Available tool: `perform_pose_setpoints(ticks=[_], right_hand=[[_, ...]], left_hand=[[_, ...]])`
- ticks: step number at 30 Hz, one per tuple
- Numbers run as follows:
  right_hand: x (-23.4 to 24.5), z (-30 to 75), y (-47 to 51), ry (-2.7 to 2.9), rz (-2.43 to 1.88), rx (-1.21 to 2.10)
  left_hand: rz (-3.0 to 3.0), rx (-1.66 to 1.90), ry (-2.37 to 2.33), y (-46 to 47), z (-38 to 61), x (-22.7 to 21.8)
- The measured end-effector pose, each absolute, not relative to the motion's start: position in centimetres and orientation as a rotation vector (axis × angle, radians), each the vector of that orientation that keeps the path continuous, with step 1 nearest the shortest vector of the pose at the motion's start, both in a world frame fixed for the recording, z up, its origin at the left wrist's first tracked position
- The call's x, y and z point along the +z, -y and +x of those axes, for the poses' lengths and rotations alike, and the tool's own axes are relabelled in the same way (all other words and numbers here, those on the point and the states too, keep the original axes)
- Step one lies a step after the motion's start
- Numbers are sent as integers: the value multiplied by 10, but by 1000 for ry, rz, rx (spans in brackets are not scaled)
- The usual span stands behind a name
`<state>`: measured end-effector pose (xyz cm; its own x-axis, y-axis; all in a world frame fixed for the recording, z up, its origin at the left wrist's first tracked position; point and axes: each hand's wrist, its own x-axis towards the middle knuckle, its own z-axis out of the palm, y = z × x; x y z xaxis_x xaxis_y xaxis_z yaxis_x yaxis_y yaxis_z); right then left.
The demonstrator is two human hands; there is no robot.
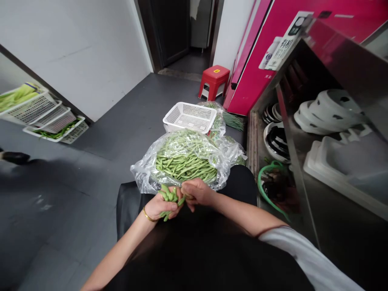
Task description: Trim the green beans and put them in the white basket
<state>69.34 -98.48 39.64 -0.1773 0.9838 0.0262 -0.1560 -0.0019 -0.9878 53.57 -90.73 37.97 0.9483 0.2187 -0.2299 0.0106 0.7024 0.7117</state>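
My left hand [160, 207] is closed around a small bunch of green beans [170, 197], held over my lap. A gold bangle sits on that wrist. My right hand [196, 192] is closed beside it, its fingers pinching the end of a bean at the bunch. Just beyond both hands lies an open clear plastic bag [145, 169] heaped with green beans [184, 161]. Behind the bag stands a white perforated basket [189, 116].
A red plastic stool [214, 81] stands by a pink cabinet [266, 60]. On my right, a steel rack [303, 182] holds white trays and bowls, with a green hose [266, 190] at its foot. White baskets with greens [54, 127] lie on the left floor.
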Motion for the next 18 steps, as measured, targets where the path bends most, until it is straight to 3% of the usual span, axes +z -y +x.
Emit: perform_pose_setpoints(ticks=[6,13,18], right_hand=[[411,725,968,1440,-1483,1042],[404,735,965,2086,-1391,825],[380,713,970,2204,-1639,221]], left_hand=[[698,243,-485,904,540,379],[901,242,-588,908,540,378],[702,170,-705,910,545,376]])
